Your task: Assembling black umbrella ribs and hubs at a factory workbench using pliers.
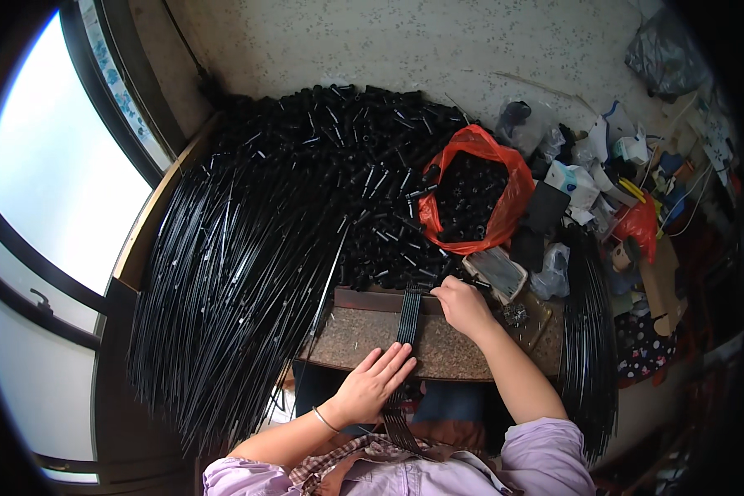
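Note:
A row of thin black rods point(409, 312) lies side by side across the near edge of the speckled brown work board point(355, 335), with more of their length reaching back over my lap. My left hand point(376, 382) rests flat on the rods at the board's edge, fingers stretched out. Just right of the rods' far ends is my right hand point(463, 307), its fingers curled into a pinch. Whatever it may hold is hidden. Behind the rod ends runs a dark reddish strip point(355, 300), next to a heap of short black tubular pieces point(331, 124).
Long black rods point(231, 289) fan out at the left, and another bundle point(587, 331) hangs at the right. A red plastic bag point(518, 186) holds small black parts. Nearby are a shallow tray point(512, 285) and small metal pieces point(516, 314). Mixed clutter point(636, 223) fills the far right.

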A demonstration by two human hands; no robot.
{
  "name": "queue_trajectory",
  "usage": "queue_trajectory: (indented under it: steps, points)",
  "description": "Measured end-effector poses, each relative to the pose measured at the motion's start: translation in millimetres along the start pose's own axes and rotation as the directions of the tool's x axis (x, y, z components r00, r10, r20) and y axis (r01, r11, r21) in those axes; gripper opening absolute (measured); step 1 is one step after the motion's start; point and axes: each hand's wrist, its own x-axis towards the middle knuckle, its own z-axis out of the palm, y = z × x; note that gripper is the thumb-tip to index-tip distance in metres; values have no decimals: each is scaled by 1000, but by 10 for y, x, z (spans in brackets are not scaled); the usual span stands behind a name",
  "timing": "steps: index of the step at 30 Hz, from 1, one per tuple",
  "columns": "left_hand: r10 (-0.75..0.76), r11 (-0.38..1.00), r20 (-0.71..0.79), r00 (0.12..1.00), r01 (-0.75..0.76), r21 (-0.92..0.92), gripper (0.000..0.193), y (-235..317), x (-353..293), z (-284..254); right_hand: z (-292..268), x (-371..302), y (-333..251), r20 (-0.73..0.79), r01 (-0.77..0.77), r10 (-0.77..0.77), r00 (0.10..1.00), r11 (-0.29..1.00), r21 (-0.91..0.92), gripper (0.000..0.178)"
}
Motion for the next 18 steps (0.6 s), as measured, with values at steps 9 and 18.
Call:
queue_trajectory:
  steps: [9,18]
  points:
    - [8,999,7,1000,-8,45,83,-12,-3,-4,-9,77,20,35,91,-92,995,995,33,13]
    - [12,999,-2,1000,-12,39,86,-19,-1,10,43,63,-40,46,-48,45,998,997,54,12]
